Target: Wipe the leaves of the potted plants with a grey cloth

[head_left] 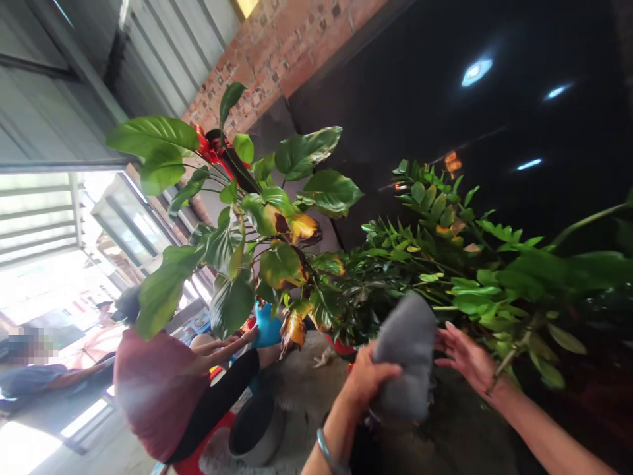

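Note:
My left hand [366, 382], with a pale bracelet on its wrist, grips a flat grey piece with a rounded top [408, 359]. It looks like folded cloth, but I cannot make out its exact kind. The thumb lies across its near face, and the other fingers are partly hidden. Just right of the grey piece, my right hand [467, 356] is open with the fingers apart, holding nothing. A plant stem [509, 359] crosses in front of its wrist. Green leafy plants [475, 264] spread beyond both hands.
A tall plant with large, partly yellowed leaves [279, 264] stands ahead. At left, a person in a dark red shirt [153, 389] sits with a blue object [268, 324] at the hands. A grey bucket [254, 432] is on the floor. Another person [30, 376] sits farther left.

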`<state>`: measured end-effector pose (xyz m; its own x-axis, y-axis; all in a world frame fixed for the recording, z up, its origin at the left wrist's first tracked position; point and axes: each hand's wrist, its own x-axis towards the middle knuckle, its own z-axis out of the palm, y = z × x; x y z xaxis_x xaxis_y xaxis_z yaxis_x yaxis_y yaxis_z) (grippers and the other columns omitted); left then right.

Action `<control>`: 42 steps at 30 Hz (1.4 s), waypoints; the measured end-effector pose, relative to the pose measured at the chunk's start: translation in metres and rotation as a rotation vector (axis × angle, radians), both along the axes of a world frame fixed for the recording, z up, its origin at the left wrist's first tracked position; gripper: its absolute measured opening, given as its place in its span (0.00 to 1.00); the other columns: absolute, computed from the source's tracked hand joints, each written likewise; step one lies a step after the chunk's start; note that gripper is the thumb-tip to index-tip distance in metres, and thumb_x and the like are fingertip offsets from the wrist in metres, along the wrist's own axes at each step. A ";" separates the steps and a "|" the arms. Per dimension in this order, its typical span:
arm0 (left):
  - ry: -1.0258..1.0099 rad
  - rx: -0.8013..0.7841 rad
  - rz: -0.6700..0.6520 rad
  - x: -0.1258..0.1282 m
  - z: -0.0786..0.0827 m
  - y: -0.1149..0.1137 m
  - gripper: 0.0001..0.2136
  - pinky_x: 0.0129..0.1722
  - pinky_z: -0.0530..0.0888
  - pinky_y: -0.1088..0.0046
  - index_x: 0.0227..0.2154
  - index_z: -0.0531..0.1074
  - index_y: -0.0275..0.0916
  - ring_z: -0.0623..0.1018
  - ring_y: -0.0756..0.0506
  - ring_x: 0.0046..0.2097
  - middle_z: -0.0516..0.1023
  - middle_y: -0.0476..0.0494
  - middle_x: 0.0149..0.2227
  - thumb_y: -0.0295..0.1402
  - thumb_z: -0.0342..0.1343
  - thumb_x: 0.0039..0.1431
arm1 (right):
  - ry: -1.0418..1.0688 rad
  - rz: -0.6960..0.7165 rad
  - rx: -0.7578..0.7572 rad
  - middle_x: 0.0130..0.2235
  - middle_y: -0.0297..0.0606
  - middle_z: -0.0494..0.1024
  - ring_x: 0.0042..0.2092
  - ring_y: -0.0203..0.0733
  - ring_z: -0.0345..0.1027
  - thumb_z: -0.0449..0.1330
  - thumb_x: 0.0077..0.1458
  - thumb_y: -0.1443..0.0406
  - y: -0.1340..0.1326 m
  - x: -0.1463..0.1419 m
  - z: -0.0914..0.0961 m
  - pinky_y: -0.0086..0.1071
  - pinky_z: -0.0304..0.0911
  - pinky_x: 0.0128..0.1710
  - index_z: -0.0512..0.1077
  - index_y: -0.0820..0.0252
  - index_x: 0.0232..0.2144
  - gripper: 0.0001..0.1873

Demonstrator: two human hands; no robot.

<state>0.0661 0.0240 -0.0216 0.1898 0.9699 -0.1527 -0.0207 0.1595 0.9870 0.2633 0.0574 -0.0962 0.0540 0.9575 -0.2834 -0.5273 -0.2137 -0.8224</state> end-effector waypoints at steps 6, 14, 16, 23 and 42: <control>-0.193 0.065 -0.031 -0.007 0.022 -0.015 0.25 0.33 0.70 0.70 0.38 0.79 0.36 0.75 0.44 0.31 0.81 0.44 0.31 0.30 0.66 0.28 | -0.024 0.054 -0.002 0.40 0.48 0.83 0.48 0.58 0.73 0.57 0.45 0.48 0.000 0.006 -0.002 0.44 0.69 0.36 0.77 0.54 0.31 0.20; -0.196 -0.072 0.280 0.005 0.019 0.022 0.22 0.27 0.69 0.71 0.27 0.76 0.33 0.72 0.48 0.23 0.76 0.47 0.21 0.39 0.72 0.25 | -0.031 0.051 0.027 0.39 0.49 0.82 0.47 0.59 0.73 0.56 0.47 0.47 -0.001 0.006 -0.008 0.43 0.68 0.35 0.78 0.55 0.33 0.22; -0.153 -0.186 0.177 0.005 -0.003 0.007 0.23 0.28 0.70 0.69 0.28 0.78 0.32 0.74 0.46 0.24 0.78 0.42 0.23 0.43 0.72 0.27 | -0.006 0.030 0.023 0.41 0.48 0.82 0.44 0.56 0.73 0.56 0.48 0.49 -0.002 0.007 -0.012 0.41 0.68 0.32 0.77 0.54 0.32 0.19; -0.259 -0.055 0.010 -0.015 0.024 -0.009 0.26 0.32 0.71 0.67 0.34 0.80 0.30 0.78 0.41 0.29 0.80 0.39 0.25 0.43 0.72 0.30 | -0.007 0.059 -0.005 0.41 0.49 0.81 0.43 0.54 0.74 0.52 0.53 0.50 -0.001 0.011 -0.016 0.38 0.69 0.29 0.77 0.56 0.33 0.20; -0.400 -0.089 0.475 -0.067 0.034 0.027 0.11 0.33 0.74 0.72 0.31 0.76 0.32 0.77 0.48 0.25 0.79 0.45 0.24 0.34 0.66 0.45 | 0.006 0.085 -0.059 0.42 0.49 0.82 0.46 0.57 0.73 0.54 0.49 0.55 -0.003 0.010 -0.010 0.40 0.69 0.29 0.78 0.54 0.30 0.16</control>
<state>-0.0008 0.0507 0.0129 -0.1997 0.9492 -0.2430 -0.4749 0.1232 0.8714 0.2728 0.0548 -0.1065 -0.0289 0.9401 -0.3395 -0.5101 -0.3060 -0.8039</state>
